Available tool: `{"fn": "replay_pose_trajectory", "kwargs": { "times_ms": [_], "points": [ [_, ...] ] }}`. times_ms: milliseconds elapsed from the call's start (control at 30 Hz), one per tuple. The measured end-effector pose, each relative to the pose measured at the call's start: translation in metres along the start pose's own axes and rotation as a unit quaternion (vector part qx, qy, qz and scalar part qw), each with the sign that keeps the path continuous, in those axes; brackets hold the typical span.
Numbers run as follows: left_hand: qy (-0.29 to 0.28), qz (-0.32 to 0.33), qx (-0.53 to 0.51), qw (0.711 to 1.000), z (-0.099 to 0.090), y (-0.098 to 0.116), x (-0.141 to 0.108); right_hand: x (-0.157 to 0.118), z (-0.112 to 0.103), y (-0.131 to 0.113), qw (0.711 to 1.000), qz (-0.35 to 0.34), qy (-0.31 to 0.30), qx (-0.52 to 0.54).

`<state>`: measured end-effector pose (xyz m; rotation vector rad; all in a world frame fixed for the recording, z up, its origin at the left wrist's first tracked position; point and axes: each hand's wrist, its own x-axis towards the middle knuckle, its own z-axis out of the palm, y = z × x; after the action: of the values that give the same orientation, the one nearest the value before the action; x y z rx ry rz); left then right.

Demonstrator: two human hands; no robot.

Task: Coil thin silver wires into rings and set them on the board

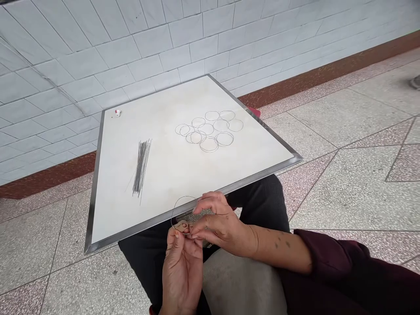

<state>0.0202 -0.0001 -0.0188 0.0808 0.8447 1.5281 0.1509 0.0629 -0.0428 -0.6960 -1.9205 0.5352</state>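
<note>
At the far left a white tiled wall meets a speckled stone floor along a reddish-brown skirting strip. A white board with a metal rim lies tilted across the person's lap, and it fills the middle of the view.

Near the board's far left corner sits a tiny red-and-white object, too small to identify. Further right and nearer, a bundle of straight thin wires lies loose on the board, with a few strands splayed out at its near end. To the right of that, well apart, a cluster of finished wire rings lies flat, several rings touching or overlapping. A small patch of red shows behind the board's far right edge. No writing or label can be read anywhere.

At the board's near edge, the left hand comes up from below with its thumb and forefinger pinched on the bottom of a wire loop. The right hand, reaching in from a dark maroon sleeve, is curled, its fingertips pressed on the same wire just beside the left hand's. The loop is thin, pale and roughly round; it stands up over the rim of the board, partly hidden by the fingers where its ends meet. Black trousers show beneath the hands.
</note>
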Motion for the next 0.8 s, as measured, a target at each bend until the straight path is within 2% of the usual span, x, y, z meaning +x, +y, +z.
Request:
{"fn": "replay_pose_trajectory", "kwargs": {
  "times_ms": [100,267,400,567,667,800],
  "points": [
    [0.001,0.001,-0.007,1.000,-0.003,0.002,0.001,-0.001,-0.003,0.002,0.999,-0.014,-0.035,-0.032],
    [0.003,-0.026,-0.029,0.999,-0.008,0.005,0.005,0.002,-0.012,0.004,0.993,-0.074,-0.064,-0.059],
    [-0.008,-0.027,-0.045,0.999,-0.011,0.008,0.006,0.005,-0.018,0.005,0.988,-0.107,-0.072,-0.080],
    [0.015,-0.022,-0.047,0.999,-0.014,0.010,0.007,0.007,-0.020,0.006,0.985,-0.128,-0.088,-0.073],
    [0.014,-0.024,-0.052,0.998,-0.014,0.012,0.007,0.010,-0.025,0.006,0.989,-0.098,-0.110,-0.018],
    [0.013,-0.021,-0.073,0.997,-0.013,0.014,0.007,0.011,-0.031,0.008,0.996,0.002,-0.056,0.075]
  ]
}}
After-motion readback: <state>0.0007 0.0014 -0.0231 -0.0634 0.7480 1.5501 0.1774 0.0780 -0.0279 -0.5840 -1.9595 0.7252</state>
